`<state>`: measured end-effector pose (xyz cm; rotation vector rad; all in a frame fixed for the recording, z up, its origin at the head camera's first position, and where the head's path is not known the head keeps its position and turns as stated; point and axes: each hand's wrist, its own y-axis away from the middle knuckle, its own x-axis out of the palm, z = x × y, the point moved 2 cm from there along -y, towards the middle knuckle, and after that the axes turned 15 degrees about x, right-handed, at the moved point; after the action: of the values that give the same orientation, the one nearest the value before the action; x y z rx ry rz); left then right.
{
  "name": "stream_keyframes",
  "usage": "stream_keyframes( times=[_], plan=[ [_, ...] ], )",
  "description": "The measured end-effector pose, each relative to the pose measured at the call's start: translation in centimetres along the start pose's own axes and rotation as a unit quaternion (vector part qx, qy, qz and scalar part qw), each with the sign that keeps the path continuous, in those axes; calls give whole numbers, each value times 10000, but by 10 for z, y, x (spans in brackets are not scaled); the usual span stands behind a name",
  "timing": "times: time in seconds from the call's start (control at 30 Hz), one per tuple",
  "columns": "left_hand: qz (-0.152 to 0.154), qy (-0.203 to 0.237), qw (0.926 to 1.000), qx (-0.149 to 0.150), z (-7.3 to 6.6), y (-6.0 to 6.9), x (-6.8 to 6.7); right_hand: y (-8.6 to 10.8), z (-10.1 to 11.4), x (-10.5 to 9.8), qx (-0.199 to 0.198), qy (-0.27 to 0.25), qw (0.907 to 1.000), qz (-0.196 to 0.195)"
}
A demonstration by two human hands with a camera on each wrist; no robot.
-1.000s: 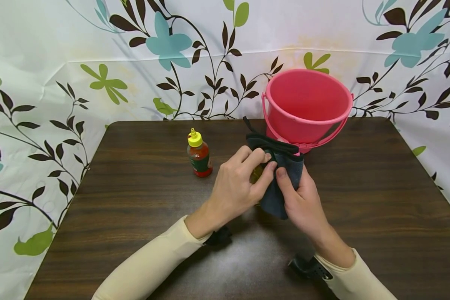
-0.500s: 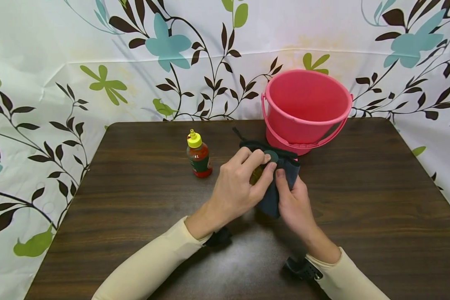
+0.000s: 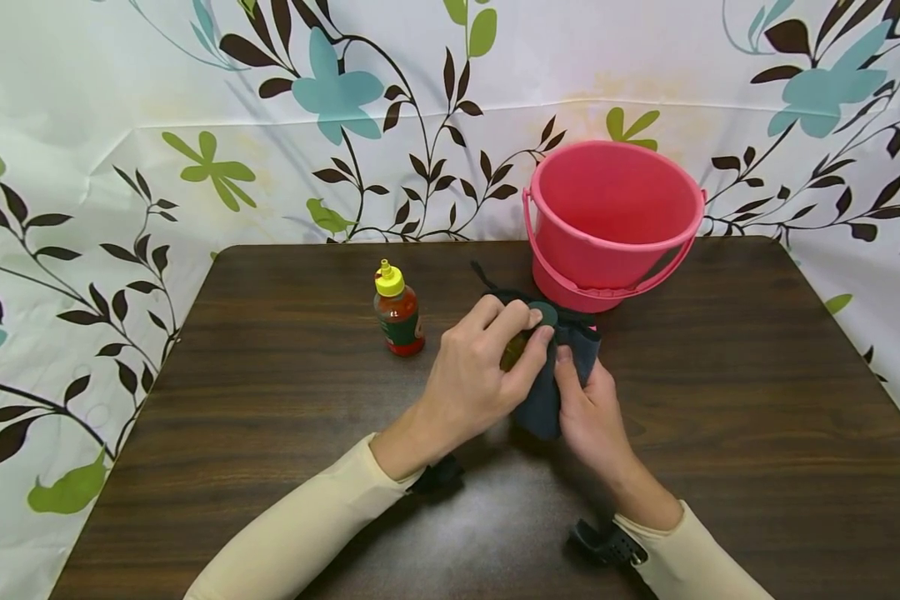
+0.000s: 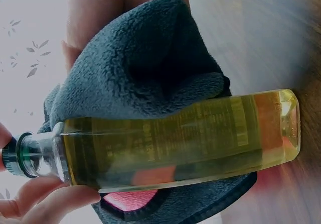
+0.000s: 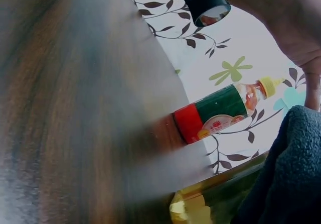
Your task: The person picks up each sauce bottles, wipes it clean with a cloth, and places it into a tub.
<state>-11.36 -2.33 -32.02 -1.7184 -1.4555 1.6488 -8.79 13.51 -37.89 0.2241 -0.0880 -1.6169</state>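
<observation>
My left hand point(image 3: 480, 358) pinches the dark green cap point(image 3: 544, 313) of a clear bottle of yellow oil point(image 4: 175, 143). The bottle stands upright, and the left hand hides much of it in the head view. A dark blue-grey cloth point(image 3: 543, 404) with black edging wraps partly around the bottle's side. My right hand point(image 3: 591, 417) grips this cloth, thumb on top, and presses it to the bottle. In the right wrist view the cloth point(image 5: 286, 169) covers most of the right hand's work, with the bottle's base showing beside it.
A pink bucket point(image 3: 607, 267) with its handle down stands just behind the hands at the back of the dark wooden table point(image 3: 285, 367). To the left stands a red sauce bottle point(image 3: 399, 317) with a yellow nozzle cap. A patterned curtain point(image 3: 270, 192) hangs behind.
The right hand and the cloth have shifted left and slightly toward the body, sliding lower so the green cap shows. The left hand has stayed in place on the cap.
</observation>
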Motion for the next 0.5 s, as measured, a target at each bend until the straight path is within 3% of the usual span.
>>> stream_keyframes(
  times=[0.3, 0.5],
  plan=[
    [38, 21, 10000, 6, 1, 0, 0, -1, -29, -1, 673, 148, 9975, 136],
    [48, 41, 10000, 27, 0, 0, 0, -5, -40, -5, 826, 310, 9958, 243]
  ],
)
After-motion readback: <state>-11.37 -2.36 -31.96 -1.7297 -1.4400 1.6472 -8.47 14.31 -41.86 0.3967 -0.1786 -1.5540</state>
